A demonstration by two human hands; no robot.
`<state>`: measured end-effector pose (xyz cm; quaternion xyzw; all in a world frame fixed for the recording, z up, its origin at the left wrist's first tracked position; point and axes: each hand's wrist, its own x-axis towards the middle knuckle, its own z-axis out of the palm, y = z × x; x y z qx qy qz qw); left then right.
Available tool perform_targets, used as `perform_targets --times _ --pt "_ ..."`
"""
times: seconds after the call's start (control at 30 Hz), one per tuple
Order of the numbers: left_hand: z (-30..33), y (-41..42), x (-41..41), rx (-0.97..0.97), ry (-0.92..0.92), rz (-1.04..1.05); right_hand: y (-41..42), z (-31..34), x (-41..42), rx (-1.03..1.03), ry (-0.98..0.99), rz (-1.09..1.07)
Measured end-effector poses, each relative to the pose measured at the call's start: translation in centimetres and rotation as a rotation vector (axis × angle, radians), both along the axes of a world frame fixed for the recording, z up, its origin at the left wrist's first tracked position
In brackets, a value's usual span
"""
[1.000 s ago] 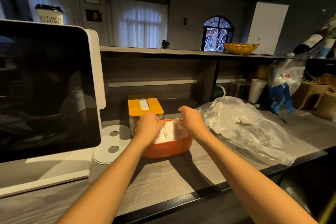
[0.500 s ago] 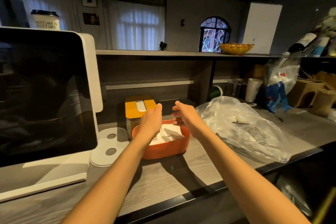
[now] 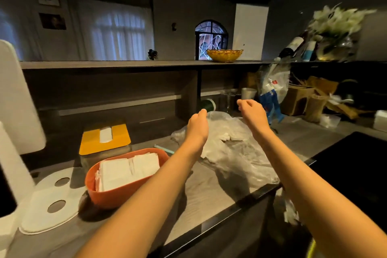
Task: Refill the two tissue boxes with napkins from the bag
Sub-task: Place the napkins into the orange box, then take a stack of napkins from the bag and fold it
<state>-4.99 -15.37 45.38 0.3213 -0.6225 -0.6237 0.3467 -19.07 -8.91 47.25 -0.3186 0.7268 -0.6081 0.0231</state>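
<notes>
Both hands are held in the air above the clear plastic bag [image 3: 230,153], which lies crumpled on the grey counter [image 3: 209,190] with a few white napkins [image 3: 228,136] seen through it. The left hand [image 3: 198,126] is seen from the back with its fingers loosely curled downward; nothing is held in it. The right hand [image 3: 252,112] hangs further back and to the right, its fingers loosely bent toward the thumb, and nothing is seen between them. The orange tissue box [image 3: 125,186] stands open on the counter to the left of the bag, well apart from both hands, and is filled with a stack of folded white napkins [image 3: 127,170]. Just behind it stands the second tissue box, closed by a yellow lid [image 3: 104,139] through whose slot a white napkin shows. A white stand [image 3: 48,201] with round holes lies to the left of the orange box.
</notes>
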Motion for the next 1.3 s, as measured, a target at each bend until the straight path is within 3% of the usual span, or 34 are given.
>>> perform_targets --times 0.13,0.23,0.5,0.83,0.9,1.1,1.2,1.3 --pt "-2.0 -2.7 -5.1 0.127 -0.132 0.089 -0.3 -1.9 -5.6 0.353 0.086 0.012" --pt "-3.7 -5.4 -7.7 0.168 -0.225 0.213 -0.8 -3.3 -8.0 0.445 0.002 0.138" --pt "-5.3 -10.6 -11.5 0.179 -0.267 0.279 -3.7 -6.2 -12.3 0.267 -0.388 0.291" --pt "-7.6 -12.8 -13.5 0.264 -0.066 0.289 -6.0 -8.5 -13.9 0.298 -0.528 0.196" --pt "-7.5 -13.2 -13.2 0.214 -0.054 0.314 -5.9 -8.7 -13.9 0.322 -0.524 0.13" --pt "-4.2 -13.7 -11.6 -0.063 -0.048 0.384 -4.8 -6.9 -14.4 -0.07 -0.403 0.034" --pt "-1.6 -13.8 -10.9 -0.202 0.027 0.394 -4.4 -4.2 -14.8 -0.096 -0.291 0.026" --pt "1.2 -13.7 -10.1 -0.216 0.142 0.404 -4.5 -1.6 -15.1 -0.172 -0.295 0.027"
